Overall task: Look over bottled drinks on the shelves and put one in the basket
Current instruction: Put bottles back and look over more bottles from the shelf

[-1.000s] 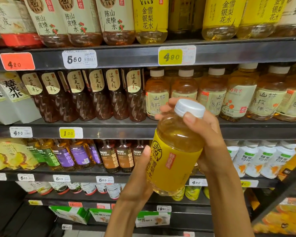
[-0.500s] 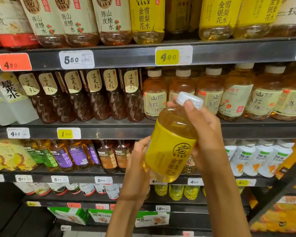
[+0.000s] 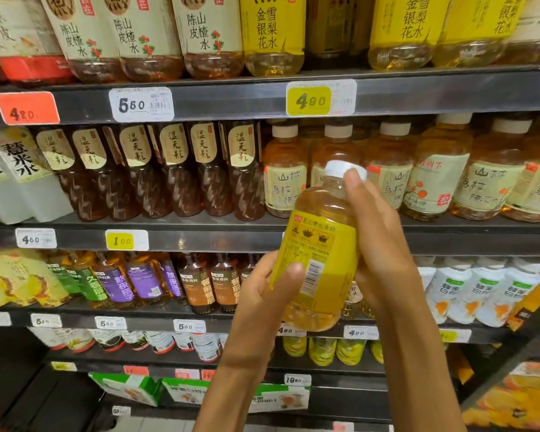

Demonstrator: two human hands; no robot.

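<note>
Both hands hold one bottle (image 3: 320, 263) up in front of the shelves, clear of every shelf edge. The left hand (image 3: 264, 294) cups its lower half from the left, thumb pressed across the yellow label near the barcode. The right hand (image 3: 378, 244) wraps the right side, its forefinger reaching up to touch the white cap (image 3: 340, 168). The bottle leans slightly, cap tipped toward the right, with the small-print back of the label turned to the person. Its golden drink shows above and below the label.

Behind the cap, on the second shelf (image 3: 200, 238), stands a row of amber bottles (image 3: 434, 179) with pale caps, set back from the front edge. Left of them on that shelf are dark tea bottles (image 3: 175, 173), then white bottles (image 3: 13, 176) at the far left end. The bottle's base hangs level with the third shelf's front edge (image 3: 138, 322), where purple-labelled bottles (image 3: 131, 282) and brown ones (image 3: 209, 282) stand to the left and white bottles with green marks (image 3: 480, 288) to the right.

The top shelf (image 3: 231, 98) carries large bottles whose bases sit right at its front edge; a yellow 4.90 tag (image 3: 309, 100) is fixed to that edge above the held bottle.

Open air lies between the person and the shelf fronts, and the forearms rise through it from the bottom of the view. No basket is in view.
</note>
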